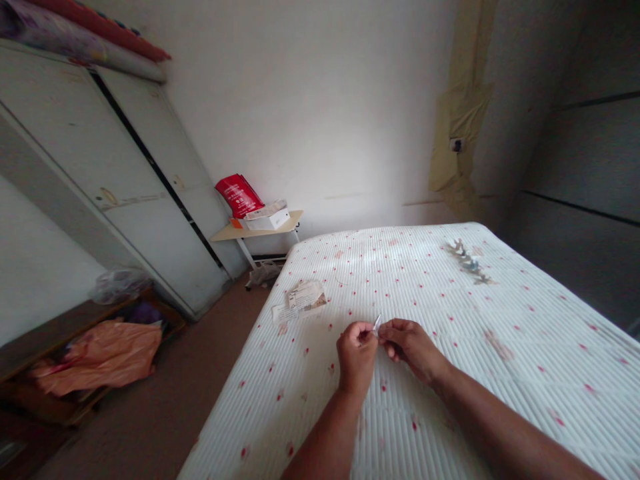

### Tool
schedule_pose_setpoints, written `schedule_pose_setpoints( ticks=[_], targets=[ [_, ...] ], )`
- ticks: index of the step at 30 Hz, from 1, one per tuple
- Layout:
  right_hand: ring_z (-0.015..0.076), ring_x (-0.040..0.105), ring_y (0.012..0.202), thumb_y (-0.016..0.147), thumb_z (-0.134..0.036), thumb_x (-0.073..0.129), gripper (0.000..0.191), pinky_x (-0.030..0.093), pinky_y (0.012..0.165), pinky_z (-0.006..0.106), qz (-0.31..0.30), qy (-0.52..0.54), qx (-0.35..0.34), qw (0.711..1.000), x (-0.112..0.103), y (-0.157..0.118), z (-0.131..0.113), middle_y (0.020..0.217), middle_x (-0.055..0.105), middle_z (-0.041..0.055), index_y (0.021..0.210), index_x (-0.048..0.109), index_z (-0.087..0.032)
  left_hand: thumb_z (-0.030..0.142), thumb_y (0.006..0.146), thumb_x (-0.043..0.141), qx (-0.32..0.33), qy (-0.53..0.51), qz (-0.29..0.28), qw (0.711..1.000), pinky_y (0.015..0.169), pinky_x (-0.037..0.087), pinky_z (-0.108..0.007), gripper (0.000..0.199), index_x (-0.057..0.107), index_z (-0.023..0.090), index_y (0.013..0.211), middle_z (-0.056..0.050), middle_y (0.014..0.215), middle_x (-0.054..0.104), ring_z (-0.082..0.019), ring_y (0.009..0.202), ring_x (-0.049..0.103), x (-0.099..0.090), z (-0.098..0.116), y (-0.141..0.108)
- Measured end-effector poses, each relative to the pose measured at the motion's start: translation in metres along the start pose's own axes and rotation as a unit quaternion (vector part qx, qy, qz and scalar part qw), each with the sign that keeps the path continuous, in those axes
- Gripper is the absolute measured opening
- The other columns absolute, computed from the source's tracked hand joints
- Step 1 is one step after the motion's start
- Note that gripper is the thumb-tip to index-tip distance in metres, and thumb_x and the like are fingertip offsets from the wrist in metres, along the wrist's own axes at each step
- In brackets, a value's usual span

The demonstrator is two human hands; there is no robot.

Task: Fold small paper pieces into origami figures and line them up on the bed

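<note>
Over the middle of a white bed cover [400,413] with red dots, my two hands meet at the fingertips. A small pale pointed piece [377,323], perhaps folded paper, sticks up between them. My left hand [357,353] pinches it from the left with curled fingers. From the right, the thumb and forefinger of my right hand [413,347] close at the piece's lower end. The fingers hide most of it. Printed paper scraps [306,298] lie on the cover to the left, apart from my hands.
Several small folded shapes [470,261] lie in a row at the bed's far right. Beyond the far left corner, a small table [230,233] holds a red bag [239,195] and a white box [270,218]. Left are a wardrobe [135,173] and a low shelf with an orange bag [107,353].
</note>
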State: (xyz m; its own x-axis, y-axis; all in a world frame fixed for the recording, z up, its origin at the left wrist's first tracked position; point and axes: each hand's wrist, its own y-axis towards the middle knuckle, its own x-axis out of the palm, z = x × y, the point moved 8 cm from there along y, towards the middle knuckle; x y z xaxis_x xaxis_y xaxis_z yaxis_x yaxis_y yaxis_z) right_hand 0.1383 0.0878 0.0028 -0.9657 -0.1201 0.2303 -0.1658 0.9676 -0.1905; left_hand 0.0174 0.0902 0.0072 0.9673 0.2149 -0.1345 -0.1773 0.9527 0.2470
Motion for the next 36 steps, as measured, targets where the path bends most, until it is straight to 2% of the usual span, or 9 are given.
schedule_pose_setpoints(
  ticks=[4, 10, 14, 20, 26, 31, 36],
  targets=[
    [0.0065, 0.046, 0.042, 0.062, -0.03, 0.063, 0.016, 0.034, 0.041, 0.02, -0.005, 0.027, 0.017, 0.999, 0.0, -0.003, 0.001, 0.054, 0.057, -0.0012, 0.063, 0.058, -0.014, 0.014, 0.067, 0.053, 0.038, 0.039, 0.001, 0.999, 0.062, 0.044, -0.023, 0.013, 0.064, 0.016, 0.073, -0.002, 0.065, 0.064, -0.014, 0.062, 0.058, -0.003, 0.01, -0.001],
    [0.0063, 0.046, 0.041, 0.061, -0.027, 0.063, 0.014, 0.034, 0.041, 0.019, -0.002, 0.028, 0.046, 0.999, -0.002, -0.006, 0.001, 0.052, 0.058, -0.0003, 0.061, 0.06, -0.014, 0.011, 0.068, 0.051, 0.098, 0.085, -0.023, 0.991, 0.069, 0.045, -0.026, 0.017, 0.065, 0.018, 0.075, -0.004, 0.074, 0.066, -0.016, 0.072, 0.06, -0.003, 0.026, -0.004],
    [0.0056, 0.046, 0.041, 0.06, -0.026, 0.063, 0.012, 0.034, 0.039, 0.018, 0.01, 0.028, 0.052, 0.998, -0.004, -0.004, 0.002, 0.057, 0.06, 0.0004, 0.063, 0.061, -0.014, 0.011, 0.068, 0.051, 0.082, 0.077, -0.029, 0.993, 0.068, 0.045, -0.026, 0.017, 0.065, 0.018, 0.075, -0.003, 0.073, 0.066, -0.016, 0.07, 0.059, -0.002, 0.023, -0.003],
    [0.005, 0.044, 0.038, 0.059, -0.027, 0.064, 0.013, 0.031, 0.036, 0.018, 0.034, -0.007, 0.026, 0.999, -0.007, 0.0, 0.003, 0.051, 0.056, -0.0029, 0.061, 0.057, -0.016, 0.012, 0.067, 0.052, 0.063, 0.046, -0.029, 0.997, 0.068, 0.045, -0.026, 0.016, 0.065, 0.017, 0.075, -0.003, 0.072, 0.066, -0.016, 0.07, 0.059, -0.001, 0.02, -0.003],
    [0.0051, 0.043, 0.037, 0.062, -0.032, 0.062, 0.017, 0.031, 0.036, 0.019, 0.03, -0.041, 0.006, 0.999, -0.007, 0.0, -0.001, 0.053, 0.056, -0.0032, 0.06, 0.056, -0.016, 0.011, 0.066, 0.053, 0.082, 0.053, -0.034, 0.995, 0.068, 0.045, -0.026, 0.015, 0.064, 0.017, 0.074, -0.003, 0.072, 0.065, -0.015, 0.069, 0.058, -0.001, 0.027, -0.005],
    [0.0062, 0.04, 0.036, 0.064, -0.031, 0.057, 0.018, 0.028, 0.036, 0.02, 0.024, -0.063, -0.014, 0.998, -0.005, -0.002, -0.007, 0.042, 0.048, -0.0053, 0.054, 0.051, -0.018, 0.01, 0.065, 0.053, 0.113, 0.053, -0.044, 0.991, 0.072, 0.046, -0.028, 0.016, 0.064, 0.018, 0.072, -0.003, 0.073, 0.064, -0.017, 0.073, 0.058, 0.001, 0.035, -0.008],
    [0.0064, 0.035, 0.034, 0.064, -0.028, 0.054, 0.018, 0.025, 0.036, 0.021, 0.054, -0.09, -0.019, 0.994, -0.01, -0.002, -0.007, 0.036, 0.043, -0.0062, 0.049, 0.048, -0.019, 0.008, 0.063, 0.054, 0.13, 0.063, -0.054, 0.988, 0.075, 0.046, -0.03, 0.02, 0.065, 0.019, 0.075, -0.004, 0.077, 0.064, -0.018, 0.077, 0.058, 0.004, 0.036, -0.01]
  ],
)
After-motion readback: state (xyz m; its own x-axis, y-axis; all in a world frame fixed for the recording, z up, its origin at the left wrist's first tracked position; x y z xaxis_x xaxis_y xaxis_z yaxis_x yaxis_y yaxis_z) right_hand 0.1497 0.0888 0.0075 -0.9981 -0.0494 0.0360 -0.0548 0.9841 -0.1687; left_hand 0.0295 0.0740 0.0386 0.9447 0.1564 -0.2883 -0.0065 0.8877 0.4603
